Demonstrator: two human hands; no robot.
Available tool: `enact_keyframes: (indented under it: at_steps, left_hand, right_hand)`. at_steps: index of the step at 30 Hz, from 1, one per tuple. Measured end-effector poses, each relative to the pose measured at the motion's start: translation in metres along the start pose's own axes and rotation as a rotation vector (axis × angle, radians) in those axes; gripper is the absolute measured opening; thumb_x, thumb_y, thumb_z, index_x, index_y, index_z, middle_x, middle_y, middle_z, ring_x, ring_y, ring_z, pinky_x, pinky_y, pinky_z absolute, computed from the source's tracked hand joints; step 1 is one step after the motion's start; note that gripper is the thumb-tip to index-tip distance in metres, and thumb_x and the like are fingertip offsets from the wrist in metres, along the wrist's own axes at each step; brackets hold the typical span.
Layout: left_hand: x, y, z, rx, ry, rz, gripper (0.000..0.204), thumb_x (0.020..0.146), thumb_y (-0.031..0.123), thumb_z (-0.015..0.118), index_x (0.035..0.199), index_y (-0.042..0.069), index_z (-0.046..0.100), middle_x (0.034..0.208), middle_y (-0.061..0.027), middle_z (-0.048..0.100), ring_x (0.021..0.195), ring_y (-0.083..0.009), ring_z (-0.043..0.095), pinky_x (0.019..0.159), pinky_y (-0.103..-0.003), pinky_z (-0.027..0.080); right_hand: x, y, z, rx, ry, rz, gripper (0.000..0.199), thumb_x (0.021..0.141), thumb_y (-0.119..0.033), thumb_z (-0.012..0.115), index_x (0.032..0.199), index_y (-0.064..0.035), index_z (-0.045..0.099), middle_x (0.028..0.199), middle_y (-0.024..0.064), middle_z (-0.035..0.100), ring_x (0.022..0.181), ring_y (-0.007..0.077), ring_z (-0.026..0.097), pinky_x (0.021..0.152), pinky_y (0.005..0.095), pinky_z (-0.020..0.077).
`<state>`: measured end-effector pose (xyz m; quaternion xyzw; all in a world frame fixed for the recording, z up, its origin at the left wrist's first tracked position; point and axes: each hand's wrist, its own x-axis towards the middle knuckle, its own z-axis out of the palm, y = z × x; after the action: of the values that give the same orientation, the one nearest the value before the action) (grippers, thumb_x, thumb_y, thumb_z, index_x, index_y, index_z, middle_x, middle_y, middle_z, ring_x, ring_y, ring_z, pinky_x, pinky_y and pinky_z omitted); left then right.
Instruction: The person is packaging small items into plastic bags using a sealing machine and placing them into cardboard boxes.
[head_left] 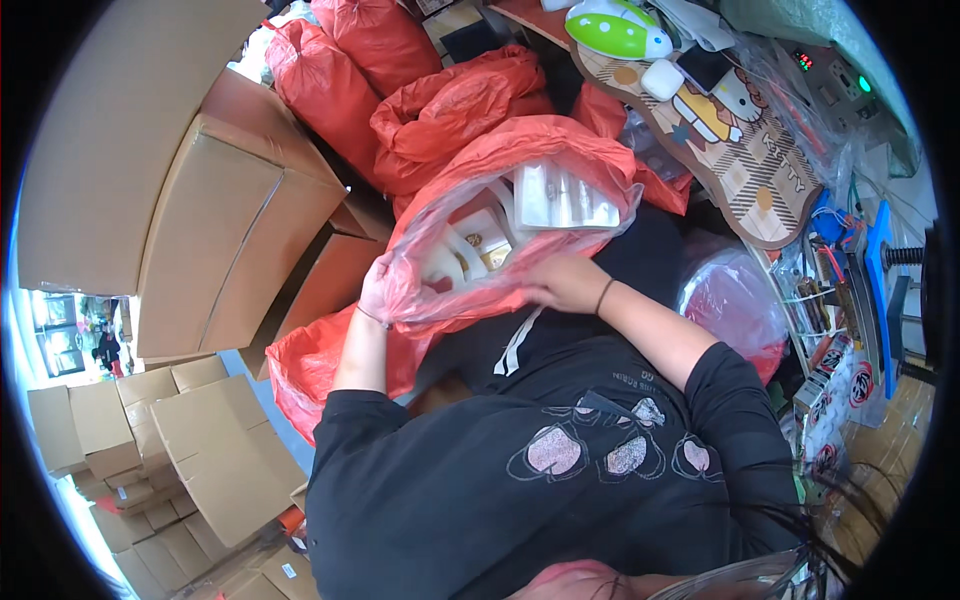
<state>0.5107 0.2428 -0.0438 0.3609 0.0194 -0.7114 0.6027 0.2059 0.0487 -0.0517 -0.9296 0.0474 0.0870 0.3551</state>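
A large red plastic bag (pixel 470 155) lies in front of me with its mouth held wide. My left hand (pixel 378 290) is closed on the rim at the left corner. At the near edge, my right hand (pixel 572 283) grips the rim too, its fingertips partly hidden by the film. Inside, a stack of clear plastic-wrapped white packets (pixel 565 197) sits at the right. Left of it are white pieces with a gold-marked square (pixel 484 240); their kind is hard to make out.
Full red sacks (pixel 330 80) stand behind the bag. Large cardboard boxes (pixel 240 210) rise at the left, with more cartons (pixel 215 450) below. At the right, a patterned board (pixel 750 170) carries a phone (pixel 705 68) and a white case (pixel 662 80). A blue metal clamp (pixel 880 300) stands beyond.
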Motion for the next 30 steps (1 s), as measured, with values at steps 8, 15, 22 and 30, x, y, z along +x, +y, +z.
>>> enact_keyframes:
  at_steps: [8, 15, 22, 30]
  left_hand:
    - [0.002, -0.001, -0.014, -0.143, -0.074, -0.049, 0.051, 0.093, 0.034, 0.043, 0.127, 0.002, 0.064, 0.123, -0.0175, 0.067, 0.121, -0.0435, 0.056, 0.113, -0.067, 0.032]
    - [0.006, 0.02, -0.051, -0.004, -0.284, -0.181, 0.055, 0.092, 0.03, 0.053, 0.133, -0.006, 0.056, 0.123, -0.0255, 0.064, 0.126, -0.0453, 0.053, 0.111, -0.055, 0.04]
    - [0.031, 0.005, 0.102, 2.175, 1.127, 0.562, 0.08, 0.075, 0.031, 0.083, 0.141, 0.005, 0.046, 0.146, -0.0214, 0.044, 0.136, -0.0361, 0.042, 0.112, -0.061, 0.028]
    - [0.13, -0.052, 0.102, 2.324, 0.8, 1.013, 0.046, 0.082, 0.015, 0.061, 0.127, 0.006, 0.057, 0.142, -0.0176, 0.05, 0.139, -0.0341, 0.043, 0.113, -0.065, 0.024]
  right_hand:
    - [0.051, 0.026, -0.098, -0.805, 1.075, 0.033, 0.027, 0.086, -0.017, 0.063, 0.113, -0.0137, 0.065, 0.121, 0.0133, 0.065, 0.111, 0.0388, 0.06, 0.112, 0.0442, 0.0372]
    - [0.087, 0.098, -0.142, 0.222, 0.605, 0.325, 0.015, 0.09, -0.015, 0.056, 0.097, -0.0133, 0.069, 0.091, 0.0105, 0.07, 0.09, 0.0285, 0.068, 0.088, 0.04, 0.0511]
    - [0.08, 0.13, -0.149, 0.405, 0.629, 0.569, 0.012, 0.086, -0.017, 0.065, 0.088, -0.0085, 0.057, 0.083, 0.0095, 0.062, 0.076, 0.0205, 0.06, 0.071, 0.0316, 0.0489]
    - [0.058, 0.072, -0.103, -0.528, 0.955, 0.167, 0.02, 0.085, -0.025, 0.067, 0.098, -0.0091, 0.064, 0.102, 0.0116, 0.067, 0.098, 0.0315, 0.063, 0.083, 0.0458, 0.0499]
